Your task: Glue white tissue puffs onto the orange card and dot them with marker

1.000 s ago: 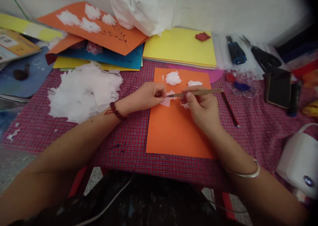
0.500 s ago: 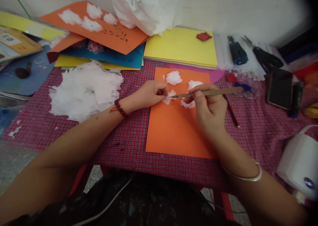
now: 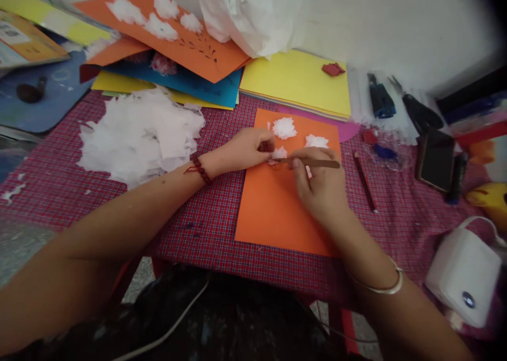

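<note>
An orange sheet (image 3: 277, 207) lies on the checked cloth, with white paper tufts (image 3: 284, 128) on its upper half. My left hand (image 3: 255, 148) is pinched at the sheet's left part, its fingertips on a small white paper piece (image 3: 279, 153). In my right hand (image 3: 320, 184) is a thin brown stick (image 3: 322, 163), held nearly level, its tip reaching the small piece beside my left fingertips. My right hand partly covers the tufts on the right side of the sheet.
Left of the sheet spreads a heap of white paper pieces (image 3: 138, 136). Behind are a decorated orange card (image 3: 198, 59) and a yellow paper stack (image 3: 297, 81). To the right lie a pencil (image 3: 365, 184), scissors (image 3: 422, 112), a phone (image 3: 435, 160) and a white device (image 3: 463, 276).
The view has shifted slightly. My right hand has moved left, toward my left hand, and the stick's angle has changed, now sloping slightly down to the right.
</note>
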Tool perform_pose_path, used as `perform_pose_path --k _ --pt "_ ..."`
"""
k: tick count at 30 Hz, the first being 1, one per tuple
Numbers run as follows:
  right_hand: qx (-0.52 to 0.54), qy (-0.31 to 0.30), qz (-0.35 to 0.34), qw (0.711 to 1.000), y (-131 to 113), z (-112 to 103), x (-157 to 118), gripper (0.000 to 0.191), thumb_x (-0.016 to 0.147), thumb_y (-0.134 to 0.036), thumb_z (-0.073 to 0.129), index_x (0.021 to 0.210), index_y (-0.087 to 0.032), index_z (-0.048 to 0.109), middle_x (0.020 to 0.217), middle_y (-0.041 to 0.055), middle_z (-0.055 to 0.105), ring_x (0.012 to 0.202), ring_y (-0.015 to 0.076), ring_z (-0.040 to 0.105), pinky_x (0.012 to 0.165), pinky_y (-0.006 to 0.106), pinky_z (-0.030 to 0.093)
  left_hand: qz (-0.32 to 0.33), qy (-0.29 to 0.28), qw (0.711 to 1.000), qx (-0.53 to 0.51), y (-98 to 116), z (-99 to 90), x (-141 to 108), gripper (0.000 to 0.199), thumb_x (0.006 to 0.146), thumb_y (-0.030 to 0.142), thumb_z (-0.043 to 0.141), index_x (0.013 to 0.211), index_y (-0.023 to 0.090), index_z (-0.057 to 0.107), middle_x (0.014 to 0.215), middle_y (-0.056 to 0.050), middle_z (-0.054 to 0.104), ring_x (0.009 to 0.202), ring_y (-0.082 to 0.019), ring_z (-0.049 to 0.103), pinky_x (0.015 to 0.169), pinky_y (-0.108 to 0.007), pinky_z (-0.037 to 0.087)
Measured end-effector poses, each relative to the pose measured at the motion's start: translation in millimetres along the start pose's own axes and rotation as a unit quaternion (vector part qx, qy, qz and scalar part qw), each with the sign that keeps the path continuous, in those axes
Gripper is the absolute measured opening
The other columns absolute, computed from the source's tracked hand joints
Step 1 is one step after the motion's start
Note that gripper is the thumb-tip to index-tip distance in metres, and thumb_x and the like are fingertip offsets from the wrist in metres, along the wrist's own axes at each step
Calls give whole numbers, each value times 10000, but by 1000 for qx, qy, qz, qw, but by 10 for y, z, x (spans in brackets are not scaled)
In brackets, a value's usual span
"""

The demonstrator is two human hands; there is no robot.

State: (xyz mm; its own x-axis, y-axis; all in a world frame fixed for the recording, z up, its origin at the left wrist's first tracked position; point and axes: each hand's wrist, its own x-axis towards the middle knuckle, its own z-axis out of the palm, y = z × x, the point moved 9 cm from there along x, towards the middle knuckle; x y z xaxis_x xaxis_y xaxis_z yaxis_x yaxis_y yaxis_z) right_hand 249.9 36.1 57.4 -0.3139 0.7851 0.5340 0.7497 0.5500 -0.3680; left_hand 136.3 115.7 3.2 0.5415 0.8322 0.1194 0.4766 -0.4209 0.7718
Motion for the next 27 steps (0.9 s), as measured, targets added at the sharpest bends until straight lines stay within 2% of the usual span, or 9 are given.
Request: perform_pose_path --k 3,6,8,10,12,15,23,27 --pt "-43 -5 -38 998 -110 14 6 160 977 -217 477 967 -246 635 886 46 754 751 215 666 921 456 471 0 14 1000 -6 -23 -9 4 99 752 57 624 803 136 655 791 -22 704 736 -131 607 673 -255 442" --pt "-49 -12 -35 998 -124 24 17 157 973 -227 487 956 -255 640 869 36 752 736 209 661 946 468 462 6 16 1000 -4 -32 -8 6 126 739 42 607 805 142 646 788 -13 697 731 -122 601 674 -250 445" --pt "-11 2 -8 1000 -61 -29 18 157 972 -252 497 910 -253 642 842 40 743 760 218 675 920 465 480 6 15 1000 -3 -39 -6 6 133 732 44 599 805 147 642 780 -8 691 723 -116 596 668 -245 444" --pt "58 42 50 996 86 -130 -2 170 983 -289 499 891 -250 636 798 40 728 759 219 689 817 429 519 8 16 1000 -5 -44 -5 6 137 726 45 592 801 150 640 774 -7 687 718 -116 594 660 -244 441" --pt "135 80 119 980 275 -198 -50 178 994 -327 501 901 -247 629 737 28 703 701 205 691 685 377 531 11 20 1000 -8 -47 -3 4 139 723 44 586 795 150 639 771 -9 684 720 -119 593 660 -248 440" --pt "207 86 181 958 457 -157 -104 162 977 -342 539 879 -243 621 676 7 677 607 178 671 588 332 525 15 26 999 -14 -54 1 3 146 718 40 572 787 153 633 760 -5 674 717 -119 588 663 -250 442" --pt "253 68 194 945 535 48 -68 133 948 -330 568 871 -230 607 665 -1 680 555 154 653 517 287 501 19 24 999 -34 -91 37 6 147 717 45 557 792 151 626 767 -6 672 712 -118 589 661 -250 447" --pt "246 80 210 943 590 74 -66 137 947 -324 560 867 -224 608 665 1 688 549 147 651 527 288 510 28 21 998 -57 -11 10 -7 169 747 47 523 815 151 637 803 -11 697 756 -121 616 707 -251 475"
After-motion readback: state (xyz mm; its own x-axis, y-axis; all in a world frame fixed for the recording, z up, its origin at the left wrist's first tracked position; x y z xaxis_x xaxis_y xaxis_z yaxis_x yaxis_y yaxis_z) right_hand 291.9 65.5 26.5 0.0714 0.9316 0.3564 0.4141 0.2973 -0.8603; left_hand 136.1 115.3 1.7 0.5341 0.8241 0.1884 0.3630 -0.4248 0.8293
